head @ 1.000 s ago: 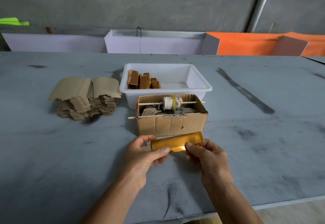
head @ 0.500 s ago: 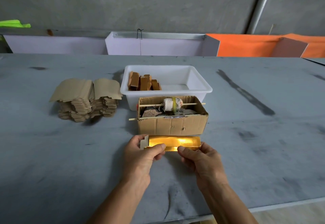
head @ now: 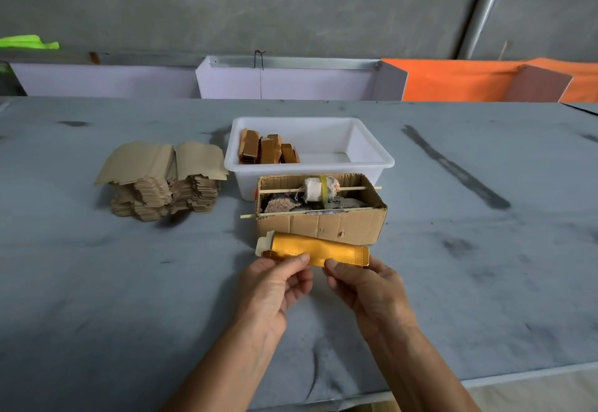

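When read from the left, first a stack of flat brown card blanks (head: 165,182), lying on the grey worktop (head: 97,298), well apart from everything else. Next, nearer to the camera, the left hand (head: 275,288), thumb on top and fingers curled underneath, pinching the near edge of a gold carton (head: 317,251) close to its left end. Gold carton long and narrow, lying crosswise in front of the person, slightly tilted with the left end farther away; a pale flap sticking out at that left end. Hard to tell whether resting on the worktop or lifted just above it. Behind the carton, just beside it, an open cardboard box (head: 323,227) with a thin stick (head: 356,188) laid across the top and a roll of white cloth (head: 318,189) threaded on it; dark scraps lower inside. Behind that, touching or nearly touching, a white plastic tub (head: 365,143), holding folded gold pieces (head: 268,151) upright at its left end. Finally the right hand (head: 369,292), pinching the same near edge toward the right part of the carton, thumb on top. Both hands near each other yet not touching, each clamped on the carton.
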The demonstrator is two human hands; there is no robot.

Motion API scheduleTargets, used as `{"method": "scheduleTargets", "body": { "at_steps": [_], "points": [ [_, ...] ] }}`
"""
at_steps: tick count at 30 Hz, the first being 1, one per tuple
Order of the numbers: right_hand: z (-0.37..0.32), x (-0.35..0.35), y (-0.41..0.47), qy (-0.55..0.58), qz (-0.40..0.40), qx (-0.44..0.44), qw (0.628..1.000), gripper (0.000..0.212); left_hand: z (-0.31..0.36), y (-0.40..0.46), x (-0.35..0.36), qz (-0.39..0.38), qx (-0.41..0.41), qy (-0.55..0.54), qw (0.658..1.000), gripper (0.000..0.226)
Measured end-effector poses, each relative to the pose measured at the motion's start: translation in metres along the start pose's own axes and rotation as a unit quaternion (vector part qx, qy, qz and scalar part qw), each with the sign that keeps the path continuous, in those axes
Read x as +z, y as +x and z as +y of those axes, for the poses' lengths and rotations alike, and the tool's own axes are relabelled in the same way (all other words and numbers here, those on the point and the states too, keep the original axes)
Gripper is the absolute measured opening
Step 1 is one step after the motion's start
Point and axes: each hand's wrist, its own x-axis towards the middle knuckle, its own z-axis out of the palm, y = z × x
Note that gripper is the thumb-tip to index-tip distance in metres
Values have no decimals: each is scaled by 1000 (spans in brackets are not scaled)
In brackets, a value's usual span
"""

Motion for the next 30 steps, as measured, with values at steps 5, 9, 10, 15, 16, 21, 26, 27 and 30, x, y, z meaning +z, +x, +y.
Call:
{"method": "scheduleTargets", "body": {
  "at_steps": [5, 9, 10, 15, 16, 21, 26, 27, 30],
  "points": [
    [-4, -1, 1, 17, -11, 19, 1000, 14, 2, -1, 1, 12, -2, -2, 1000, 6],
    [-8, 0, 2, 22, -10, 36, 999, 13, 2, 1, 0, 7, -5, -15, 1000, 6],
    [-8, 0, 3, 22, -9, 37, 999, 12, 2, 1, 0, 5, -4, -20, 1000, 6],
    [-9, -1, 3, 12, -2, 23, 1000, 12, -1, 2, 0, -14, 2, -22, 1000, 7],
    [-9, -1, 3, 6, -2, 21, 1000, 12, -1, 2, 0, -24, 2, -13, 1000, 11],
    [-9, -1, 2, -12, -8, 21, 1000, 13, -1, 5, -1, -41, -3, 24, 999, 7],
    [-10, 0, 2, -31, -12, 20, 999, 11, -2, 10, -2, -36, 17, 34, 999, 6],
    [-11, 0, 2, -38, -14, 20, 999, 10, -2, 11, -3, -33, 28, 37, 998, 5],
    [-12, 2, 4, -64, -11, 11, 998, 9, -2, 14, -5, -27, 54, 40, 997, 2]
  ]
}}
